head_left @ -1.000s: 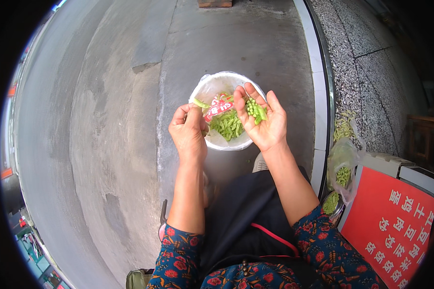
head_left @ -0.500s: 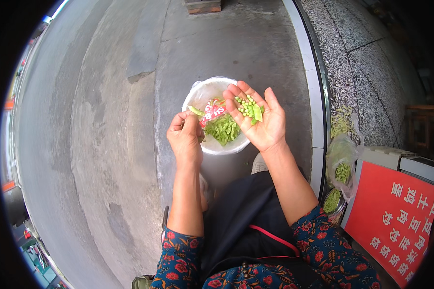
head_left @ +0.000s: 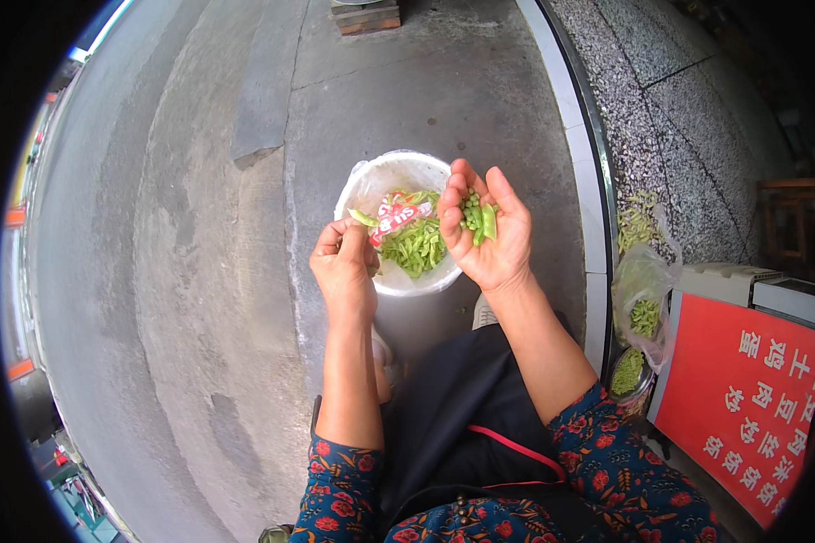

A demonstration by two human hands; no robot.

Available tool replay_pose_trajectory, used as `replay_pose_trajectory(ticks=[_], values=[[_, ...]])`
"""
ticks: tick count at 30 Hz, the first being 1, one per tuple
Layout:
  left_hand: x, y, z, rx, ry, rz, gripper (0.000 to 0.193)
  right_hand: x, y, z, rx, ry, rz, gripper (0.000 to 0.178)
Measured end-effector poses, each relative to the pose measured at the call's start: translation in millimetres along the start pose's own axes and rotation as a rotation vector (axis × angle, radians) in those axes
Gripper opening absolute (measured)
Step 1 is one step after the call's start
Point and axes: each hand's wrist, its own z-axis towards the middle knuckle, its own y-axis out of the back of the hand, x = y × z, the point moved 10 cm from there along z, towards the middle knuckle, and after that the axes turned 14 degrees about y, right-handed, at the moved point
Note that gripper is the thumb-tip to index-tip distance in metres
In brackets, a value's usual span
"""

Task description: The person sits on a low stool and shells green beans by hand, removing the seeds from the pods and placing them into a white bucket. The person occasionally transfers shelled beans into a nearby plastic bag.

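Observation:
Between the thumb and fingers of my left hand is a green pea pod, its tip poking out over the bucket's left rim. My right hand, palm up and cupped, holds a small heap of green peas with pea pods lying among them. Below and between both hands stands a white bucket lined with thin plastic. Inside it lie many green pods and a red and white plastic wrapper. My right hand hovers over the bucket's right rim.
Right of a raised strip, a clear plastic bag holds pods, with loose pods beyond it. A metal bowl of peas sits nearer, beside a red sign board. Bricks lie at the far edge.
My right hand's fingers have curled inward round the peas and pods, and the palm has tilted. My left hand keeps its pinch on the pod. The view has shifted slightly.

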Motion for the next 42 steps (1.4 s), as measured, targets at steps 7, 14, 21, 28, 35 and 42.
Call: replay_pose_trajectory(ticks=[7,14,21,28,35,42], values=[[2,1,3,0.006,-0.005,-0.030,0.010,-7,12,-4,-0.074,-0.059,0.051,0.044],[2,1,3,0.012,-0.006,0.001,0.010,-3,14,-2,-0.054,0.012,-0.123,0.040],[4,0,3,0.022,0.002,0.009,0.010,-9,16,2,-0.043,-0.010,-0.235,0.033],[3,1,3,0.026,0.014,-0.002,0.010,-6,18,1,-0.100,-0.005,-0.310,0.044],[3,2,3,0.020,0.007,-0.011,0.010,-7,25,1,-0.097,-0.029,-0.489,0.040],[2,3,3,0.009,0.007,0.001,0.010,-3,26,-4,-0.109,-0.076,-0.657,0.040]])
